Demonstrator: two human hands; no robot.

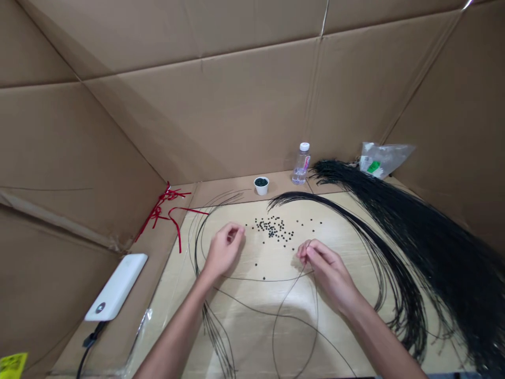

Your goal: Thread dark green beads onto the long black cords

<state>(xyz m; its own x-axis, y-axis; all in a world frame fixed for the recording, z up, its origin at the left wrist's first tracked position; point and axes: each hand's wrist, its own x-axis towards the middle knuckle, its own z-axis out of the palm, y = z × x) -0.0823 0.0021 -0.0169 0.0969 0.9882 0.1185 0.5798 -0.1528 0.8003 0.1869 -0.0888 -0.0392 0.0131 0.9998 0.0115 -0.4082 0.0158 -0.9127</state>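
In the head view, the right grip (325, 272) is pinched closed at the fingertips, and a thin black cord (304, 267) seems to run up into it, though the fingers hide the end. The left grip (224, 250) is curled loosely just beside it, its fingertips nearly together; whether it has hold of anything cannot be told. Both hover over the pale wooden bench (256, 321). Just ahead of the grips lie scattered black beads (272, 228), with a white cup of more beads (261, 185) farther on. A long hank of black cord (418, 252) sweeps past the right grip. The cord looks light, limp and prone to tangling, so it is probably best taken close to its tip. The beads look tiny and liable to roll, likely calling for a fingertip pinch. A plastic water bottle (301, 164) stands beyond the cup, and a white power bank (116, 287) lies well left of the left grip.
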